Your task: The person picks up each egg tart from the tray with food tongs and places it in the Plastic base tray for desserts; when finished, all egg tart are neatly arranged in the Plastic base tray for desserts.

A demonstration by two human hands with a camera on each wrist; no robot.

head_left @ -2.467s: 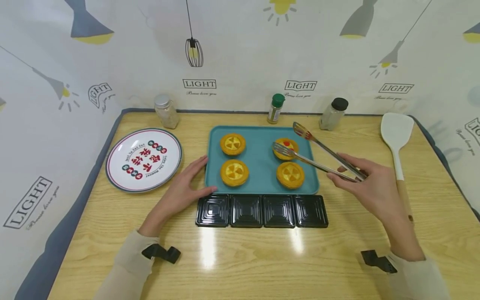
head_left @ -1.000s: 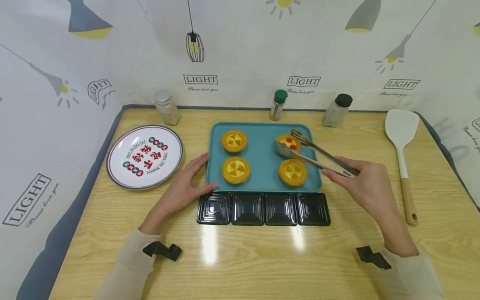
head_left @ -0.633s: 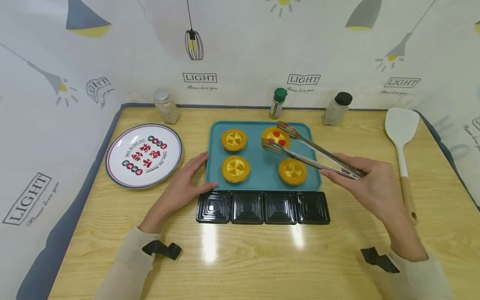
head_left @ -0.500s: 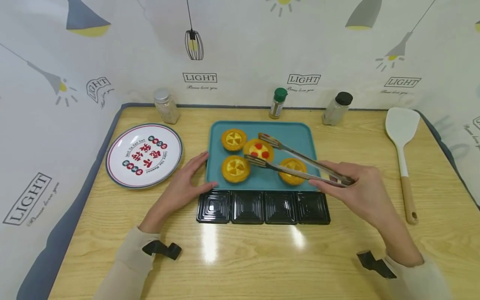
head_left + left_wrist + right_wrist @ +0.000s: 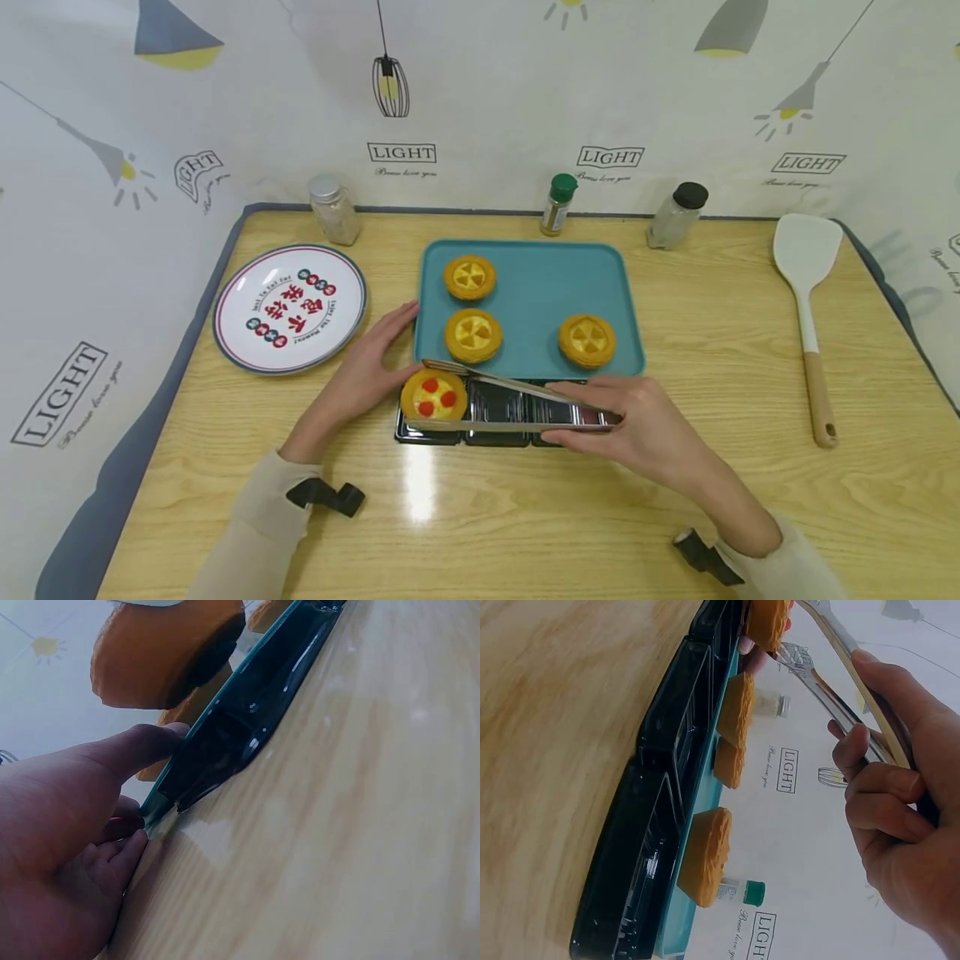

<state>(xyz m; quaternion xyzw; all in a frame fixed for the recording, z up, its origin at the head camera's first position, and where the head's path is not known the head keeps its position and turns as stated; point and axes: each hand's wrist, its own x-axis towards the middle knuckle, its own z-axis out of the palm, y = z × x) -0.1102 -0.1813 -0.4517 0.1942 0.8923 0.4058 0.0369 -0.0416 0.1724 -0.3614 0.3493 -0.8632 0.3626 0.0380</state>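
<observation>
My right hand [image 5: 637, 425] grips metal tongs [image 5: 517, 427] near their joined end. Between the tong tips is an egg tart with red pieces on top [image 5: 433, 397], raised over the leftmost compartment of a black compartment tray [image 5: 497, 408]. Seen from the left wrist, this tart [image 5: 161, 656] hangs clear above the tray rim. My left hand [image 5: 362, 375] holds the front left corner of a teal tray [image 5: 532, 292], thumb over the rim and fingers along the outer side. On the teal tray sit three yellow-topped tarts: back left [image 5: 470, 277], front left [image 5: 473, 335] and front right [image 5: 587, 340].
A printed plate [image 5: 291, 308] lies at the left. Along the back stand a silver-lidded jar [image 5: 334, 212], a green-capped bottle [image 5: 558, 207] and a black-lidded jar [image 5: 677, 218]. A white spatula with a wooden handle [image 5: 813, 308] rests at the right.
Gripped in the tongs, the red-topped tart has moved from the teal tray's back right, leftward and forward, to over the black tray's left end. The left hand stays at the corner.
</observation>
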